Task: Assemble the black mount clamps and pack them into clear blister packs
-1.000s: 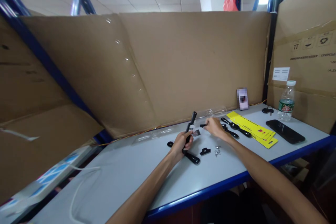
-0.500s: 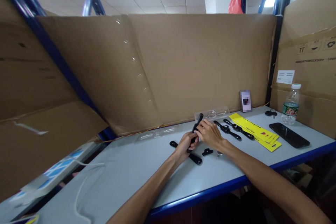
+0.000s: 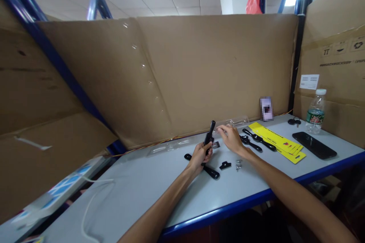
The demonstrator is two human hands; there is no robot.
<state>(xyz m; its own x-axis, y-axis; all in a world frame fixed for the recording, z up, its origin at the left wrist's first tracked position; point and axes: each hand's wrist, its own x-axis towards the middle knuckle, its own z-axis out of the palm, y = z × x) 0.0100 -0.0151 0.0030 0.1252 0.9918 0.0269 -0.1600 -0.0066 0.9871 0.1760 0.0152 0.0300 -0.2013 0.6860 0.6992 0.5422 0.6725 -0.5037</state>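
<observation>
My left hand (image 3: 202, 155) is wrapped round a black spokeshave (image 3: 210, 135), held tilted upward with one handle pointing away from me. To its right, my right hand (image 3: 231, 138) is off the tool, its fingertips drawn together; whatever they may hold is too small to make out. Beneath the left hand lies another black spokeshave body (image 3: 211, 172). A small dark plate with a metallic look (image 3: 216, 145) is beside the held tool. Nearer to me are a black cap piece (image 3: 225, 165) and several small silver screws (image 3: 238, 164).
Two more spokeshaves (image 3: 264, 143) lie right of my hands, one partly hidden, beside yellow cards (image 3: 281, 145). Further right are a phone (image 3: 313, 145), a bottle (image 3: 315, 114) and keys (image 3: 294, 122). Clear plastic packaging (image 3: 171, 146) lies along the cardboard wall (image 3: 199, 76); a power strip (image 3: 62, 186) stands left.
My right hand has come off the held spokeshave and moved slightly right. The spokeshave has shifted a little left. The small plate and more of the screws now show.
</observation>
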